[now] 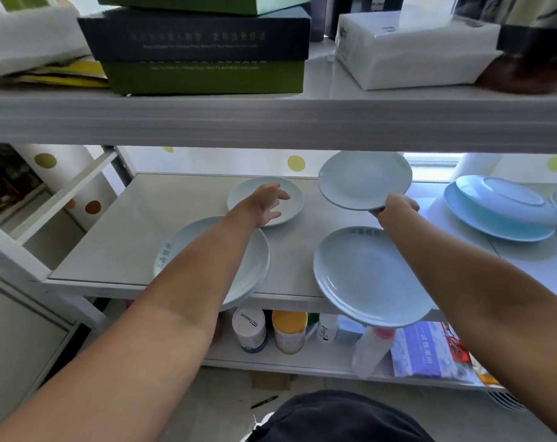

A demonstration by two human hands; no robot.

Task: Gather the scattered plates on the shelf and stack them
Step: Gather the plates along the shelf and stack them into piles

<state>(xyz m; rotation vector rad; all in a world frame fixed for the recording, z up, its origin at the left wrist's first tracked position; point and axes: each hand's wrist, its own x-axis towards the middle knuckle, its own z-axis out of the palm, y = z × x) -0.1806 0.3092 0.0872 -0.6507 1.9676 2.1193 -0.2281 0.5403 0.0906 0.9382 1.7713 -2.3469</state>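
Pale plates lie scattered on the middle shelf (162,224). My right hand (398,207) grips the near rim of one plate (363,180), lifted and tilted above the shelf at the back. My left hand (267,202) hovers open, fingers spread, over a small pale plate (290,193) at the back centre. A short stack of plates (255,260) sits under my left forearm at the front edge. A large plate (366,275) overhangs the front edge on the right. Blue plates (500,215) are stacked at the far right.
The upper shelf board (271,119) hangs low over the plates, carrying boxes (204,49) and a white pack (411,49). Below, the bottom shelf holds cans (250,330), bottles (369,349) and a booklet (427,349). A white frame post (63,199) stands at the left.
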